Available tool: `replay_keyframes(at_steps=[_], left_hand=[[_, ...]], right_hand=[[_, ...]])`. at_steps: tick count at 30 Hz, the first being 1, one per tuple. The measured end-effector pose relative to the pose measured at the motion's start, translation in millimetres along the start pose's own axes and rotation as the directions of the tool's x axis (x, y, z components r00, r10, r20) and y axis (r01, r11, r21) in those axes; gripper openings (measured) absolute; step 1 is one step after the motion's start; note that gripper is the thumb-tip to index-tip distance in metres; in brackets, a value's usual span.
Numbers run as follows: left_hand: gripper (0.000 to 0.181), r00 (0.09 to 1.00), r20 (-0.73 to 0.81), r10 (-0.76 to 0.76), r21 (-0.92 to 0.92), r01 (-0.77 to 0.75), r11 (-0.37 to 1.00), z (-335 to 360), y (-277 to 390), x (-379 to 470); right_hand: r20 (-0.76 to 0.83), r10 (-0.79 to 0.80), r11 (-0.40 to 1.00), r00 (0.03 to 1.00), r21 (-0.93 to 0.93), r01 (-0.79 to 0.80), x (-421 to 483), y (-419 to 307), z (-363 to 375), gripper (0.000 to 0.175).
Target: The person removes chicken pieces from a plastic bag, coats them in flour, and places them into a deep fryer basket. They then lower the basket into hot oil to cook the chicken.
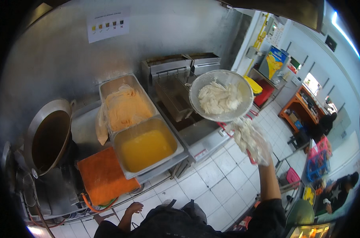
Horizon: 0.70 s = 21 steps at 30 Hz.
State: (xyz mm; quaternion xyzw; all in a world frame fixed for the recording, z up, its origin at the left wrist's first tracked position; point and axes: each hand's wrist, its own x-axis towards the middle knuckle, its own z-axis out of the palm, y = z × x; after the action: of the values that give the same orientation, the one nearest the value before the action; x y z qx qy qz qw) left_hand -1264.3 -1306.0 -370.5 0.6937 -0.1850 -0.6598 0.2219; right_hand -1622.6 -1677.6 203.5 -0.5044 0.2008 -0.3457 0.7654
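My right hand, in a clear plastic glove caked with wet flour, grips the red handle of a round mesh strainer. Pale, flour-coated pieces lie in the strainer, which is held out beside the fryer. Low in front of me hangs my left hand, bare, with its fingers loosely curled and nothing seen in it. A steel pan of orange-tinted flour, with a plastic bag partly in it, sits behind a steel pan of yellow liquid.
A deep fryer with a wire basket stands behind the strainer. At left is a large wok of dark oil. An orange cloth covers something beside the pans. A co-worker is at far right; white floor tiles lie below.
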Motion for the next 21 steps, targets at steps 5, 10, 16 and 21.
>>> replay_keyframes(at_steps=[5, 10, 16, 21], left_hand=[[0.032, 0.972, -0.230, 0.043, -0.249, -0.102, 0.963, 41.5, 66.7, 14.5], [0.034, 0.951, -0.276, -0.140, -0.565, -0.043, 0.824, 127.2, 52.0, 21.9], [0.035, 0.956, -0.235, -0.176, -0.808, -0.091, 0.582, 250.9, 15.5, 21.8], [0.035, 0.932, -0.234, -0.277, -0.807, -0.028, 0.590, 279.1, 12.2, 57.0]], right_hand=[[0.211, -0.244, 0.460, 0.947, -0.834, 0.304, 168.5, 2.5, -85.6, 0.026], [0.422, -0.129, 0.151, 0.897, -0.886, 0.439, 291.7, 42.6, -152.1, 0.023], [0.558, -0.010, 0.046, 0.830, -0.829, 0.557, 362.8, 95.7, -190.0, 0.018], [0.716, -0.064, 0.148, 0.695, -0.682, 0.716, 390.1, 127.0, -192.4, 0.015]])
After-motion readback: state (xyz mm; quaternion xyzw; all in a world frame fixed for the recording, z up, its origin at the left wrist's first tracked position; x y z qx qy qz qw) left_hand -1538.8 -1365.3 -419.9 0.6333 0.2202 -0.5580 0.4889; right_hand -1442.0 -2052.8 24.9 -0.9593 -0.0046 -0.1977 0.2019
